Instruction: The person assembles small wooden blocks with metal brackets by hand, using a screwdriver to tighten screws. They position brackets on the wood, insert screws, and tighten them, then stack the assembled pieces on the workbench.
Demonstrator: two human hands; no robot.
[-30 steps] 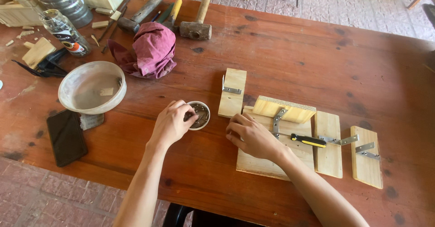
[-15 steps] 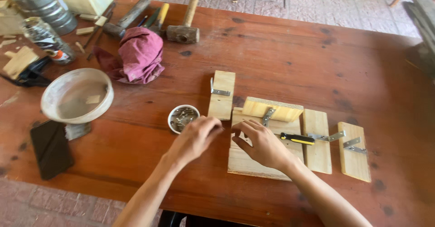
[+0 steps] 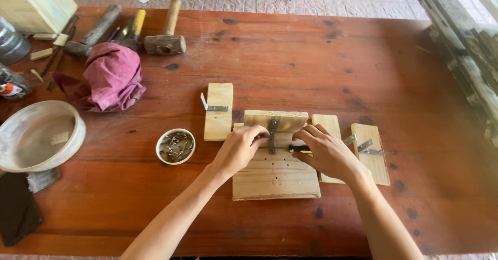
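Note:
A pale wooden board (image 3: 275, 179) lies on the red-brown table (image 3: 290, 57), with a smaller block (image 3: 276, 120) on its far end and a metal hinge strip (image 3: 273, 127) across the two. My left hand (image 3: 239, 148) rests on the board's left part, fingertips pinched beside the hinge. My right hand (image 3: 326, 151) lies on the board's right edge, fingers curled over a yellow-handled screwdriver (image 3: 301, 150). A small white bowl of screws (image 3: 175, 146) stands left of my left hand.
Wooden pieces with metal brackets lie at left (image 3: 218, 110) and right (image 3: 369, 146) of the board. A mallet (image 3: 165, 41), other tools and a maroon cloth (image 3: 111, 77) sit at the back left. A large pale bowl (image 3: 39, 135) and a dark flat object (image 3: 16, 208) are at far left.
My left hand left the screw bowl and moved right onto the board beside the hinge. My right hand stayed on the board. The view shifted to the right.

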